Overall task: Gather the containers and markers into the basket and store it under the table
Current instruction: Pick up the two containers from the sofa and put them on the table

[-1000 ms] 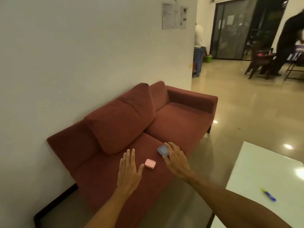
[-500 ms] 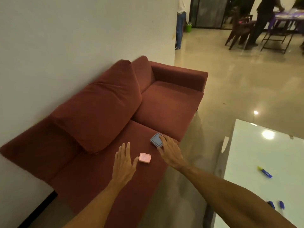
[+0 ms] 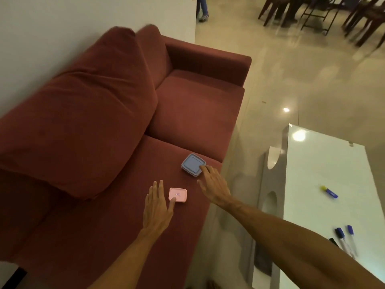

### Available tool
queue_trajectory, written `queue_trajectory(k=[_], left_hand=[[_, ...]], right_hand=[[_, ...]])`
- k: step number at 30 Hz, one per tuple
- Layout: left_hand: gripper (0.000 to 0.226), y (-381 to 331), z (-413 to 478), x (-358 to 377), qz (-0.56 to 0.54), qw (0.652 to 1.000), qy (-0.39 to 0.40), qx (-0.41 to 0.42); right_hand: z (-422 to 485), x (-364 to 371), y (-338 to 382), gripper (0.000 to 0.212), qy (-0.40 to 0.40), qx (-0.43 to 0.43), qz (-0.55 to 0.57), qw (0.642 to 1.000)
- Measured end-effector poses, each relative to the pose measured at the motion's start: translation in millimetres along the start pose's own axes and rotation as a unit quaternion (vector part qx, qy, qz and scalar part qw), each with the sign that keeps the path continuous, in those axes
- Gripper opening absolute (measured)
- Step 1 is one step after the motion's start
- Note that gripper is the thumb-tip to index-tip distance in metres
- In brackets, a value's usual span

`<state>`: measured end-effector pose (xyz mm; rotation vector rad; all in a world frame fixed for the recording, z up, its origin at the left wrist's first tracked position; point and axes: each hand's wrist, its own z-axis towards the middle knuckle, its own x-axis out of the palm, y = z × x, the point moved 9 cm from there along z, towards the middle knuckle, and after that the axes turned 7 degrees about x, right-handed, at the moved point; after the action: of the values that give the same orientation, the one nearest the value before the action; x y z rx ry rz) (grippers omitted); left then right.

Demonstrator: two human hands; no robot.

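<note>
Left hand point(image 3: 158, 207) has been brought closer to the pink container point(image 3: 177, 195) than it was a second ago: a gap was seen between them then, and now the thumb is laid against the box's near left corner. Its fingers are kept straight and close together, flat over the seat, and nothing is gripped yet. The right hand point(image 3: 214, 186) is stretched out with its fingers spread, and one fingertip is touching the near corner of the blue container point(image 3: 193, 165); that box was being touched before too, so little has changed there, and nothing is held by this hand either. Both boxes are left lying on the sofa point(image 3: 187, 113) seat, the blue one close to the seat's front edge by the seam between the two cushions, the pink one a bit further back from that edge. On the white table point(image 3: 325, 159) a yellow-and-blue marker point(image 3: 329, 192) is seen alone, and other markers point(image 3: 344, 236) are seen by the table's near end. No basket can be seen. It is judged that the picking up has only just been started: both boxes must be gripped and lifted next
</note>
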<state>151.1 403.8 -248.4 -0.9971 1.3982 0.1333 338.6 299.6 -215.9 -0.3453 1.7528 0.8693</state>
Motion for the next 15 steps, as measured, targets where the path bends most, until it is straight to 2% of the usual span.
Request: queue_trajectory(k=[4,8,12,15], left_hand=[[0.082,22,25,31,-0.009,1.000,0.017,0.003],[0.091,40,58,80,-0.011,0.997,0.069,0.014],[0.113,60,87,132,0.015,0.991,0.127,0.039],[0.120,77,106,166,0.038,0.985,0.159,0.056]], right_hand=[[31,38,-6,0.059,0.009,0.010,-0.006,1.000],[68,81,-26,0.064,0.019,0.017,-0.014,1.000],[110,122,-51,0.080,0.036,0.013,-0.031,0.999],[145,154,-69,0.098,0.059,0.031,-0.046,0.997]])
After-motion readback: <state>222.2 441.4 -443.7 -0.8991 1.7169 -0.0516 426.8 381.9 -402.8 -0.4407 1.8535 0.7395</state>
